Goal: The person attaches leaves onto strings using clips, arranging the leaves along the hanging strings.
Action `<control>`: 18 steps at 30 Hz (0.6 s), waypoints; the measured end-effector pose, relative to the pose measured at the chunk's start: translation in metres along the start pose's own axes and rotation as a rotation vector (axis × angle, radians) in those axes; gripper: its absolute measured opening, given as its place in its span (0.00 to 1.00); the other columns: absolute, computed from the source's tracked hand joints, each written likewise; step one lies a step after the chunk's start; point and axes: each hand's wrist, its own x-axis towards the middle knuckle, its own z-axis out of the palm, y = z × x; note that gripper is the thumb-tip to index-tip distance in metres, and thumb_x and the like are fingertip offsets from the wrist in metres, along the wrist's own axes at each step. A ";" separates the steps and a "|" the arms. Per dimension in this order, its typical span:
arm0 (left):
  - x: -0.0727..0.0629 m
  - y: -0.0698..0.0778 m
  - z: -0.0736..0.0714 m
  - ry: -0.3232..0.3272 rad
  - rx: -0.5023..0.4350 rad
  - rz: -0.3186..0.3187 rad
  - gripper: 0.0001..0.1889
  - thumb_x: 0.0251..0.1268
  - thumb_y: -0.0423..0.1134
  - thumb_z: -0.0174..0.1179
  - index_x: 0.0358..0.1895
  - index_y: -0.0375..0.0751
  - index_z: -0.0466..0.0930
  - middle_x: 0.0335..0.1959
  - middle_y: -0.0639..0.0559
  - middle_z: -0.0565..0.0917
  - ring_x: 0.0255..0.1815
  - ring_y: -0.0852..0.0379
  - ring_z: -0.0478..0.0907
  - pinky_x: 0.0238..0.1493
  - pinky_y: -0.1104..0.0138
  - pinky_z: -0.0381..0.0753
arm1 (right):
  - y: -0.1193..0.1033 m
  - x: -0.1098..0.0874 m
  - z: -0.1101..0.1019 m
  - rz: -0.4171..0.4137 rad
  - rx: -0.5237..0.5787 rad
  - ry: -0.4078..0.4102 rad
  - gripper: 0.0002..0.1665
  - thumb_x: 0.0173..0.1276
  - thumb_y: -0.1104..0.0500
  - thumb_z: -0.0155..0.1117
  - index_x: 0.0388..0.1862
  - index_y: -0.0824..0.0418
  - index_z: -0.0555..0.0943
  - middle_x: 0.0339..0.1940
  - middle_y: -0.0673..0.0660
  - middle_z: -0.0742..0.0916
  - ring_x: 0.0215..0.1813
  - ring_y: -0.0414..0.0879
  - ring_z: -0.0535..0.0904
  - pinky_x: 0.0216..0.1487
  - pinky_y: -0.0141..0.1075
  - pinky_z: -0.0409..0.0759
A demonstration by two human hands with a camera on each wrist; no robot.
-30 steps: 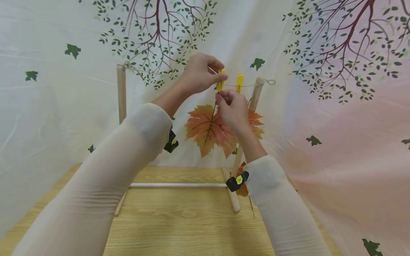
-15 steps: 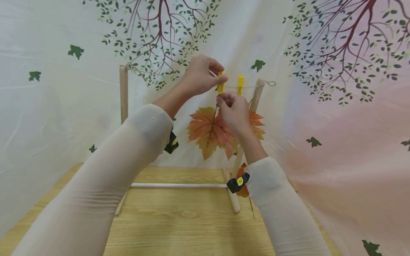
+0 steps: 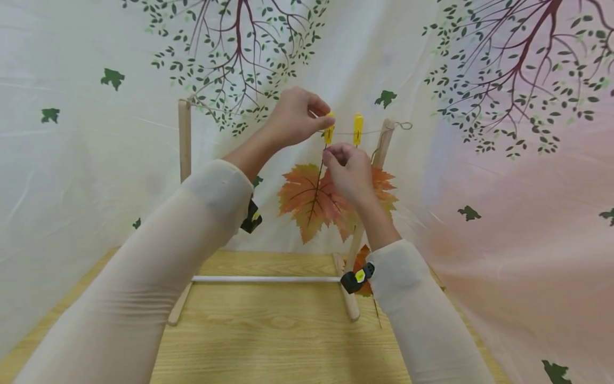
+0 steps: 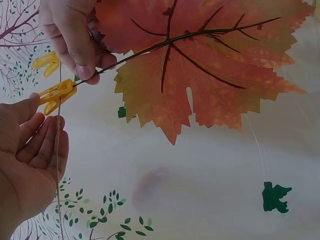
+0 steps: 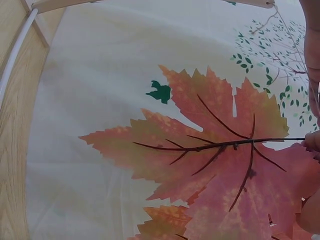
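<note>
My left hand (image 3: pixel 297 117) has its thumb and index finger at the handles of a yellow clothespin (image 4: pixel 61 92) on the string. The handles stand apart, and the other fingers stretch loosely beside the string. Just below, my right hand (image 3: pixel 351 169) pinches the dark stem of an orange-red artificial maple leaf (image 3: pixel 307 194). The stem's upper end meets the clothespin; the leaf hangs downward. A second yellow clothespin (image 3: pixel 357 129) sits on the string to the right, with a stem below it. Another maple leaf (image 3: pixel 385 186) shows partly behind my right hand and wrist.
The string (image 3: pixel 376 131) runs between two wooden posts (image 3: pixel 184 141). A white rod (image 3: pixel 268 279) joins the stand's feet on the wooden table (image 3: pixel 273 330). Behind the right post lies another leaf (image 3: pixel 363 258). A printed curtain (image 3: pixel 479 256) hangs around.
My left fingers have drawn slightly left and down at the clothespin, exposing more of it. Both clothespins appear slightly lower. My right hand keeps pinching the stem.
</note>
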 end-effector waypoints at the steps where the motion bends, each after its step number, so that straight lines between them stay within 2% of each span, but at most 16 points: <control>1: 0.000 -0.001 0.000 0.001 -0.002 0.001 0.18 0.74 0.46 0.64 0.58 0.38 0.85 0.51 0.49 0.88 0.47 0.60 0.85 0.45 0.72 0.83 | 0.001 0.000 0.000 -0.003 -0.002 0.002 0.14 0.79 0.54 0.61 0.49 0.63 0.85 0.38 0.57 0.86 0.38 0.48 0.77 0.35 0.33 0.77; 5: -0.002 -0.003 -0.001 0.010 -0.008 0.012 0.18 0.74 0.46 0.64 0.58 0.38 0.85 0.50 0.49 0.88 0.44 0.62 0.86 0.45 0.71 0.83 | 0.001 -0.002 0.000 -0.019 -0.008 0.016 0.13 0.78 0.54 0.62 0.47 0.64 0.85 0.37 0.57 0.86 0.37 0.47 0.78 0.35 0.33 0.76; 9: -0.006 -0.005 -0.003 0.033 0.008 0.025 0.18 0.74 0.46 0.64 0.57 0.39 0.86 0.50 0.50 0.88 0.45 0.62 0.86 0.47 0.72 0.82 | 0.000 -0.004 -0.002 -0.030 -0.001 0.023 0.14 0.78 0.54 0.63 0.48 0.64 0.86 0.38 0.57 0.86 0.38 0.47 0.79 0.36 0.33 0.77; 18: -0.022 -0.008 -0.009 0.093 -0.016 0.080 0.15 0.74 0.42 0.64 0.54 0.37 0.86 0.48 0.49 0.89 0.47 0.60 0.86 0.50 0.70 0.83 | -0.003 -0.011 -0.012 -0.098 -0.005 0.039 0.14 0.78 0.55 0.63 0.49 0.66 0.86 0.40 0.62 0.88 0.39 0.47 0.82 0.38 0.31 0.79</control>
